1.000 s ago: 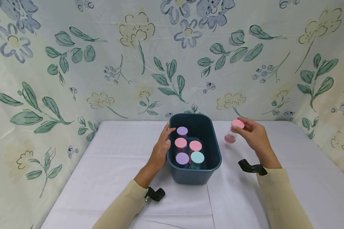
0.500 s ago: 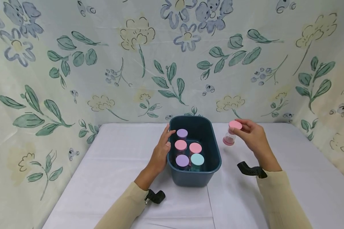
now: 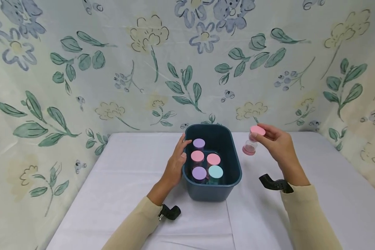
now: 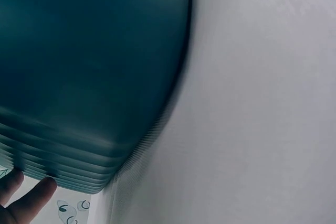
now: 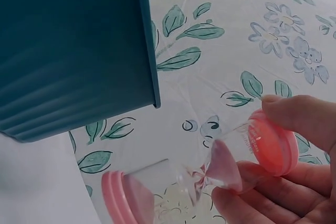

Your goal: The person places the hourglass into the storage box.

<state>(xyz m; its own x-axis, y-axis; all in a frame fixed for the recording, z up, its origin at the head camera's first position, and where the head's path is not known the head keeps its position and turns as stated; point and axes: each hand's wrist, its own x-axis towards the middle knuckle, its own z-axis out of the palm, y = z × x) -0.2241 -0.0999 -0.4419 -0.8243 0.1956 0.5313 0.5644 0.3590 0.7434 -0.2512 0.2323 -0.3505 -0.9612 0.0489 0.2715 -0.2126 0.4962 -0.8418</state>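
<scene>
Right of the dark teal bin (image 3: 212,192), my right hand (image 3: 279,146) pinches a pink-capped sand timer (image 3: 249,147) by its upper cap. The timer hangs tilted above the table. Pink sand shows through its clear glass in the right wrist view, with my thumb on one side of the cap and fingers on the other. My left hand (image 3: 174,166) rests against the bin's left side near the rim, its fingers fairly straight. Two fingertips (image 4: 44,187) touch the ribbed wall in the left wrist view. Several capped timers stand inside the bin, including a light blue one (image 3: 215,172).
Purple-capped timers (image 3: 199,172) and pink-capped timers (image 3: 197,156) stand in the bin's left and middle part. A white cloth (image 3: 128,166) covers the table. Behind it hangs a floral curtain (image 3: 112,80).
The held sand timer has shifted slightly left and tilted a little differently in my right hand. The left hand and the bin stay in place.
</scene>
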